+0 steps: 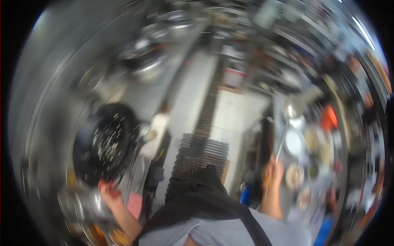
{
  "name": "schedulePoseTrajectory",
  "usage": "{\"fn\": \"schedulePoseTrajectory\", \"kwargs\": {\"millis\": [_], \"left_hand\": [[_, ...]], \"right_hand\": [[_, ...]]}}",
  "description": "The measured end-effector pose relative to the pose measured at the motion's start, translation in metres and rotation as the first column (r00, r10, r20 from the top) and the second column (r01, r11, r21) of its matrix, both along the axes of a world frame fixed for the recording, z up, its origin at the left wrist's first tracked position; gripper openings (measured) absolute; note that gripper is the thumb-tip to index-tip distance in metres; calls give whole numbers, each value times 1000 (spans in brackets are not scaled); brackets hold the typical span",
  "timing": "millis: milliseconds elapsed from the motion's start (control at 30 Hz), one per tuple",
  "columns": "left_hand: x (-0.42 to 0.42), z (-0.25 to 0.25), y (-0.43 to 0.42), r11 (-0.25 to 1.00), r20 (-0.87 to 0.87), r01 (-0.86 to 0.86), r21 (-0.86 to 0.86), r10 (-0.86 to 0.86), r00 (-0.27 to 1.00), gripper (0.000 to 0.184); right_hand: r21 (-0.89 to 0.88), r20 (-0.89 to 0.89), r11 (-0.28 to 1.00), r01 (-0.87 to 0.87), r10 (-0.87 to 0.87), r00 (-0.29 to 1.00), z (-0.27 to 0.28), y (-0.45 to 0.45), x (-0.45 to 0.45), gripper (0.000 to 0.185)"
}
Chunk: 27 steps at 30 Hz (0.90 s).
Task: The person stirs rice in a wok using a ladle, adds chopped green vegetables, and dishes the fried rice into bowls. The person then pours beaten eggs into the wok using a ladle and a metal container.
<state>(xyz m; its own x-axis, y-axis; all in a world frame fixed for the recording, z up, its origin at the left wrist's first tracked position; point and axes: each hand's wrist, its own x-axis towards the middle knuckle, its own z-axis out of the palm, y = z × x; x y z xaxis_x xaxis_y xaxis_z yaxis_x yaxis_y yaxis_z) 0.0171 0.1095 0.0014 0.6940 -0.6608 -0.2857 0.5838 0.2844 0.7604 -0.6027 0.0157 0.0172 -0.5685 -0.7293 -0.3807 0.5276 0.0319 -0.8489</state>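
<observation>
To the left, a black wok holds pale, chopped food, smeared by motion. My left hand is at the wok's near edge; its fingers are too blurred to show whether they grip the rim. On the right, my right hand is closed around the handle of a metal ladle. The ladle's long shaft points away from me, and its bowl is over the right counter, near a white bowl.
Metal containers stand beside my left hand. Several bowls, including one with pale food, cover the right counter. A perforated black mat lies on the tiled floor between the counters. A white-and-red bucket stands farther along.
</observation>
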Motion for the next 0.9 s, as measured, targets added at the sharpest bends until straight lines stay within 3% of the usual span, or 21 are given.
{"fn": "schedulePoseTrajectory", "kwargs": {"millis": [33,67,100,133,167,200,233,300,333,367,467,533,567,633,700,833,900], "left_hand": [[-23,23,-31,977,8,-157,145,157,988,24],[-26,23,-35,982,-30,-166,87,169,985,23],[-19,0,-41,963,-4,-269,17,270,963,24],[-15,-11,-47,947,-78,-316,56,320,944,23],[-27,-3,-72,883,-39,-466,48,468,883,21],[-24,-7,-77,926,5,-374,62,374,927,21],[-13,-44,-59,970,-96,-241,23,242,965,24],[-14,-48,-78,903,-113,-426,49,429,896,27],[-17,-34,-89,878,-175,-453,157,476,862,26],[-2,-59,-95,863,-182,-497,92,505,844,26],[36,-110,-129,798,-179,-602,20,596,783,24],[49,-112,-152,775,-181,-631,37,626,758,17],[57,-117,-162,747,-193,-663,46,658,728,15],[64,-119,-168,683,-208,-728,57,721,660,12],[60,-118,-158,788,-119,-573,225,606,787,9],[59,-110,-151,694,-71,-675,250,709,702,3],[63,-108,-141,761,-43,-596,255,625,779,10]], "right_hand": [[22,40,986,-163,162,986,-4,-12,14,33],[110,-4,960,-259,261,965,14,-22,44,36],[108,-34,876,-470,475,879,1,-33,48,35],[114,-50,759,-641,649,759,-6,-54,47,35],[174,-64,679,-713,730,680,0,-77,67,36],[230,-79,607,-761,791,607,16,-88,90,38],[273,-22,538,-798,832,554,32,-101,112,39],[247,-5,372,-895,924,383,32,-112,148,39],[243,11,279,-929,957,290,36,-130,165,39],[238,6,158,-958,986,164,31,-153,181,36],[151,59,-113,-982,993,-105,36,-229,243,38],[174,-53,-324,-930,940,-337,32,-275,286,40],[168,-86,-375,-912,916,-393,32,-289,307,41],[136,-86,-461,-877,876,-474,40,-306,345,40],[134,-99,-553,-823,818,-566,39,-318,374,42],[152,-76,-649,-745,744,-664,25,-326,415,44],[170,-103,-690,-704,698,-709,28,-313,445,43]]}}
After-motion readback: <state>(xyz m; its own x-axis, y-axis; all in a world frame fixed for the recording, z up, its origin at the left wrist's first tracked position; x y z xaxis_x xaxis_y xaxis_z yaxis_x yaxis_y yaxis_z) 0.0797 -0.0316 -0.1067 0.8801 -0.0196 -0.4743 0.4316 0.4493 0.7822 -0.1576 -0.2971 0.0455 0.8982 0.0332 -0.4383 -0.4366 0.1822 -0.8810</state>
